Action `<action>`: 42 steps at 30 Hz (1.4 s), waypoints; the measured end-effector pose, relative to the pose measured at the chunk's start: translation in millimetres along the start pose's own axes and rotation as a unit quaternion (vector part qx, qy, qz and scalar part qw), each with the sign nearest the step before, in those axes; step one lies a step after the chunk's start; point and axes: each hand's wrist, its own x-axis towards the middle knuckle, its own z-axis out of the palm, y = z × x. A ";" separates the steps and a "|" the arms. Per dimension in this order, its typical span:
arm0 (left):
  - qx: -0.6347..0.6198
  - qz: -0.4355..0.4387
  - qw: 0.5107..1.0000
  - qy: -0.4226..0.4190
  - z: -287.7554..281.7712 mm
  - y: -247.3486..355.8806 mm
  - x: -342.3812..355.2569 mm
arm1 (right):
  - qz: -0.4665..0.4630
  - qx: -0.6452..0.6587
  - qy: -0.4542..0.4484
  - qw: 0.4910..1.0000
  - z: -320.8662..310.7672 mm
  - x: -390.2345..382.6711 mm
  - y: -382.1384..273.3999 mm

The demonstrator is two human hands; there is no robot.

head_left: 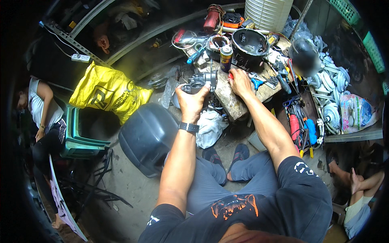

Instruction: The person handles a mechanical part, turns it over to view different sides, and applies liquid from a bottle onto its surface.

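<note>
My left hand [192,103] grips the near side of a grey metal machine housing [204,78] with a round opening, its thumb and fingers spread around the part. Over the wooden bench [227,94], my right hand [242,83] is closed around a small red piece [230,75], perhaps a tool's handle; most of it is hidden in my fingers. Just beyond that hand stands a spray can [226,58]. To its right lies a blue-handled tool [257,83]. A white cloth [211,128] hangs below the bench edge.
Behind the can sits a black bowl [250,43], with a white ribbed bucket [267,14] farther back. Fan parts [330,87] are piled at right, near hanging pliers [294,125]. At left are a black tub [148,137], yellow sack [111,91] and seated person [46,103].
</note>
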 end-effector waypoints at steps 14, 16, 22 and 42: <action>-0.010 -0.085 0.988 -0.127 19.1 24.4 -18.0 | -0.153 0.032 0.035 0.987 -60.4 120.1 -45.2; 0.016 -0.014 0.994 -0.105 33.3 -27.0 -5.6 | -0.204 0.033 0.124 0.971 -45.1 118.1 -29.1; 0.044 -0.006 0.995 -0.093 34.4 -39.6 -7.6 | -0.157 0.010 0.073 0.985 -37.1 107.1 -33.5; -0.525 -0.148 0.760 -0.352 49.2 33.1 -46.9 | 0.171 0.293 -0.048 0.940 -123.7 -118.6 -57.7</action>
